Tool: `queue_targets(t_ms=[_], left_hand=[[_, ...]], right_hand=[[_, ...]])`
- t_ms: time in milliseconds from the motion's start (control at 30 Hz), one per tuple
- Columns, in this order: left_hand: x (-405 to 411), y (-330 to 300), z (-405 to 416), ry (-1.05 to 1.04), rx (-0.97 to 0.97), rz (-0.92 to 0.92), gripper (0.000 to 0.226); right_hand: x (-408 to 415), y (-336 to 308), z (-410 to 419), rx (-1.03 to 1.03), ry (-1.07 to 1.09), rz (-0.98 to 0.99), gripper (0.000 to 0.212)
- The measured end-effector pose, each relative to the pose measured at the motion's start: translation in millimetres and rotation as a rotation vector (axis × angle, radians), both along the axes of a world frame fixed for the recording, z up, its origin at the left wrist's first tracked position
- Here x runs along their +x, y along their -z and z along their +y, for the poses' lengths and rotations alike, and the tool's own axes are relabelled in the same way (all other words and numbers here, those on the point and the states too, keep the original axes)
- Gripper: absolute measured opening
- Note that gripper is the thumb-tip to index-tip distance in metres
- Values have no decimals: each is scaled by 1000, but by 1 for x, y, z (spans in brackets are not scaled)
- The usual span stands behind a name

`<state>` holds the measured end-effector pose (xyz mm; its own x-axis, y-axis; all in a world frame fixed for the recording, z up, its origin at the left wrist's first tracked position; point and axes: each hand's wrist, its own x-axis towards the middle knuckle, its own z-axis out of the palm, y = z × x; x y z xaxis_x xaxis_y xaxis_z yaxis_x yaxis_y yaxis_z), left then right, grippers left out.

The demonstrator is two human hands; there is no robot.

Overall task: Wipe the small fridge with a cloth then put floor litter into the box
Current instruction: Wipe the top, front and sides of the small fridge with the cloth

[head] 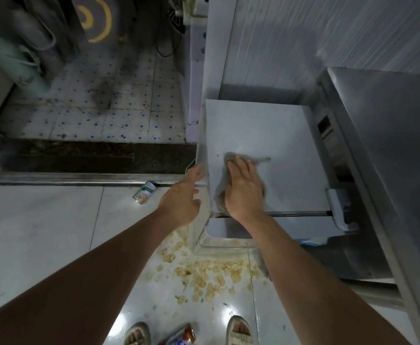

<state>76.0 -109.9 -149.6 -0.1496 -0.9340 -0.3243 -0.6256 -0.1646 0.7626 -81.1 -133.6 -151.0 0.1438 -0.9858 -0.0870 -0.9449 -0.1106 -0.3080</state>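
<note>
The right hand (243, 190) lies flat, fingers straight, pressing the grey cloth (231, 180) onto the near left part of the small fridge (278, 135) top; the left hand (182, 195), fingers relaxed and extended, touches the fridge's left edge, holding nothing; crisps (204, 275) litter the near floor, with a can (144, 192) to the left.

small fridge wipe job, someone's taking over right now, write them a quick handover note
Right hand: flat on the grey cloth, pressing it onto the small fridge top.
Left hand: open, fingers reaching to the fridge's left edge, holding nothing.
Floor litter: scattered chips in front of the fridge, a can by the door threshold, a snack packet between the feet.
Done: none complete; wiping under way.
Left: finish the wipe, then collect all litter. The box is not in view.
</note>
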Motion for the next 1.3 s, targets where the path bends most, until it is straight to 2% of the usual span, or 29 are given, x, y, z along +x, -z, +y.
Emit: queue_targets(t_ms=[167,267,433,533,667,800,933,1100,1200,1300], left_hand=[[12,3,6,-16,14,-103,85],[11,4,12,-24,24,-139,85],[-1,-4,15,-1,13,-137,81],[-11,-7,17,13,-2,-152,79],[-25,-5,20,35,-33,-187,78],[-36,-1,24,64,-82,-183,68],[-31,-1,23,80,-60,-199,72],[-33,0,26,134,-70,-244,68],[-40,-4,26,141,-94,-402,66],[-56,-9,24,153,-201,-564,62]], right_hand=[[22,5,-4,9,-103,23,58],[20,3,28,-65,-257,-13,52],[10,8,92,-140,-288,-107,39],[-6,9,96,-144,-343,-106,41],[-57,11,96,-98,-214,-4,48],[-116,8,95,-108,-62,17,46],[-86,8,98,-83,159,-21,54],[-19,14,106,-153,-39,-77,50],[-46,12,102,-119,-124,-7,49],[-98,11,96,-78,-24,37,53]])
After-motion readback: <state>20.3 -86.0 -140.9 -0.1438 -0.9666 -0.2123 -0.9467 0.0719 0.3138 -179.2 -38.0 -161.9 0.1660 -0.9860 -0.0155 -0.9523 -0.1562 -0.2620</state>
